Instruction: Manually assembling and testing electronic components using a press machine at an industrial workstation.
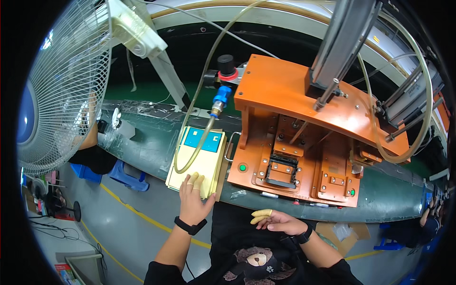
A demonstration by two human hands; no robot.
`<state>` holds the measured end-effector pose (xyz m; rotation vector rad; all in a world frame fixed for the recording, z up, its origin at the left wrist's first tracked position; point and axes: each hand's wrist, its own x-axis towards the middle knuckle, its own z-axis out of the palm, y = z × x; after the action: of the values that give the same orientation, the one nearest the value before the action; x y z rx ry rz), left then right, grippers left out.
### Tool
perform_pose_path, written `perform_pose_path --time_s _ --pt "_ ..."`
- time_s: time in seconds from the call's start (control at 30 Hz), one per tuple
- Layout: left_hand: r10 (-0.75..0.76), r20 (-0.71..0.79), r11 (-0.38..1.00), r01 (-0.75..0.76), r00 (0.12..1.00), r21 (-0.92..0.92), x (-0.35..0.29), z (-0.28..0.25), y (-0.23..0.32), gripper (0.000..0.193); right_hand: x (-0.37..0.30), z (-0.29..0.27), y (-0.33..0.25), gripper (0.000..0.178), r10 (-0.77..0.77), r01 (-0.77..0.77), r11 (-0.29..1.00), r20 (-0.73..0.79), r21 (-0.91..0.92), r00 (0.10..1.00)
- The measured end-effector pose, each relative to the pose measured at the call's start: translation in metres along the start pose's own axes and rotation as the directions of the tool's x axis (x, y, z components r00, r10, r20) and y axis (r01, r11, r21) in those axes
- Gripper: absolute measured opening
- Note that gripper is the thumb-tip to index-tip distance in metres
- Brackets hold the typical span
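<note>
My left hand [192, 202] lies with its fingers flat on the near end of a stack of pale yellow sheets or trays [187, 172]; a blue-green piece [202, 139] covers its far end. My right hand [280, 223] hovers in front of my body, near the bench edge, fingers slightly bent and apart, nothing seen in it. Pale yellow finger cots cover some fingertips of both hands. Right of the stack stands an orange press fixture [275, 80]. On its base sits a black rectangular frame [281, 172] in a nest, beside a second orange nest block [336, 183].
A clear air hose [194, 154] with a blue fitting [222, 96] loops over the stack. Pneumatic cylinders [342, 42] rise above the press. A large fan [61, 90] stands at left. Green buttons [242, 167] sit at the base's front corners. Other people work at both sides.
</note>
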<state>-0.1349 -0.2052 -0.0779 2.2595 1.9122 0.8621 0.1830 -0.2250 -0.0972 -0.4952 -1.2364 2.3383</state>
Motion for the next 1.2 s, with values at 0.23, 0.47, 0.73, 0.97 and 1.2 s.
perform_pose_path --time_s 0.23,0.47,0.73,0.97,1.2 --pt "-0.054 0.019 0.991 0.056 0.998 -0.124 -0.003 0.003 -0.016 0.045 0.022 0.01 -0.002 0.053 0.055 -0.053 0.998 0.046 -0.037 0.997" --pt "-0.047 0.022 0.993 0.05 0.999 -0.104 -0.001 -0.001 -0.008 0.043 0.025 0.013 0.001 0.054 0.094 -0.09 0.993 0.041 -0.08 0.995" --pt "-0.325 -0.042 0.842 0.269 0.945 -0.468 0.011 -0.019 -0.008 0.011 0.021 0.013 -0.003 0.053 0.09 -0.088 0.991 0.012 -0.104 0.996" --pt "-0.24 -0.215 0.866 0.108 0.947 -0.489 0.0 -0.041 0.009 0.01 0.063 0.022 -0.012 0.048 0.091 -0.091 0.986 -0.005 -0.143 0.996" --pt "-0.222 -0.216 0.852 0.081 0.951 -0.517 -0.011 -0.018 0.004 0.011 0.121 0.042 0.004 0.039 0.102 -0.094 0.995 -0.241 0.043 0.965"
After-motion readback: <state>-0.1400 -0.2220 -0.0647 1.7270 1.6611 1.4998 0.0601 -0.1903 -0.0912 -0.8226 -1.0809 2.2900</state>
